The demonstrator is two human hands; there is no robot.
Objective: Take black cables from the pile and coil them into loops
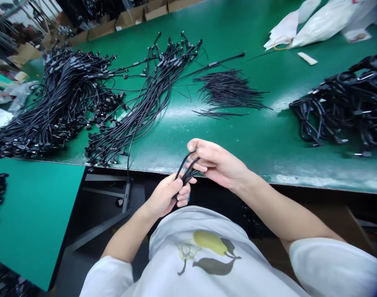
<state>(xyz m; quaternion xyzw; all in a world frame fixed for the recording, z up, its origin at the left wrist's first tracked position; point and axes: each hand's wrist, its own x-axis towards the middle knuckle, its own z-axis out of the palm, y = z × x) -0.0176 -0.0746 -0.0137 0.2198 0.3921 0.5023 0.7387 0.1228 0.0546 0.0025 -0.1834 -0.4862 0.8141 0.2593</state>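
Just off the table's front edge, a black cable [188, 173] runs in loops between my two hands. My left hand [171, 192] is closed around the lower part of the loops, thumb on top. With bent fingers, my right hand [216, 163] grips the upper end of the same loops. The cable's ends are hidden in my hands. Beyond them on the green table [253, 140] lie a pile of short black ties [232, 90] and, to its left, a bunch of straight black cables [157, 86] with small plugs.
A larger heap of black cables [64, 90] covers the table's left. Bundled, coiled cables [346, 99] lie at the right. White plastic bags [324, 24] and a small white strip [307, 58] are at the back right. Cardboard boxes [131, 17] line the far edge.
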